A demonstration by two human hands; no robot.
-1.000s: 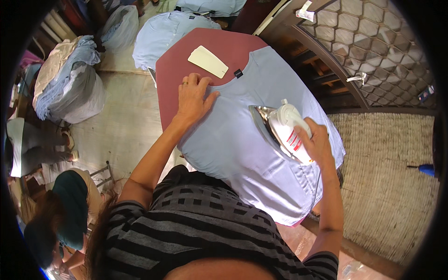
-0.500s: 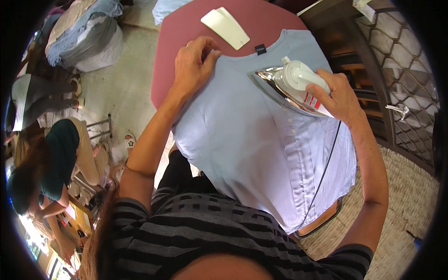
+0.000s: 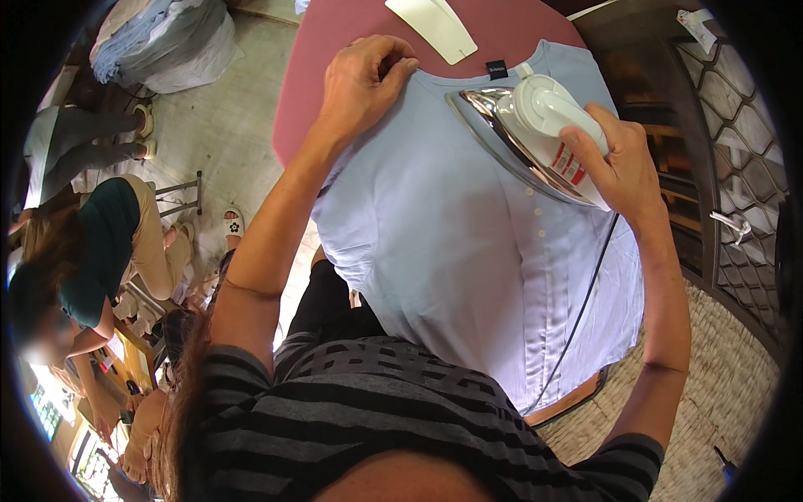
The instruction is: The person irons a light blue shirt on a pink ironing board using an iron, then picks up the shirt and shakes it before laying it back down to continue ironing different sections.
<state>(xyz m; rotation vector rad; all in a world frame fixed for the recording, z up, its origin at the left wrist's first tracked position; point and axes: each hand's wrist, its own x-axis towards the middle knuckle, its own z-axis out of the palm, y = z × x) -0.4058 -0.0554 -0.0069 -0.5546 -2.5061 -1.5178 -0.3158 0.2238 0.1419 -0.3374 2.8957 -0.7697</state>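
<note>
A light blue buttoned blouse (image 3: 443,209) lies spread on a maroon ironing board (image 3: 322,63), with its neckline at the far side and a small black label (image 3: 497,69) at the collar. My right hand (image 3: 623,159) is wrapped round the handle of a white clothes iron (image 3: 548,109). The iron's metal soleplate rests on the upper blouse, its tip pointing far left, just below the neckline. At the far left shoulder, my left hand (image 3: 364,88) is closed, thumb and fingers pinching the blouse's edge. A dark cord (image 3: 585,305) runs from the iron across the buttoned front.
A long whitish card (image 3: 435,29) lies on the board beyond the neckline. Dark furniture with a lattice panel (image 3: 744,159) stands close on the right. On the left are a bundle of cloth (image 3: 167,50), a metal stand (image 3: 180,197) and a bent-over person (image 3: 109,243).
The iron has slid a little toward the neckline and to the left over the blouse. My left hand keeps its place at the shoulder. The whole view has shifted slightly.
</note>
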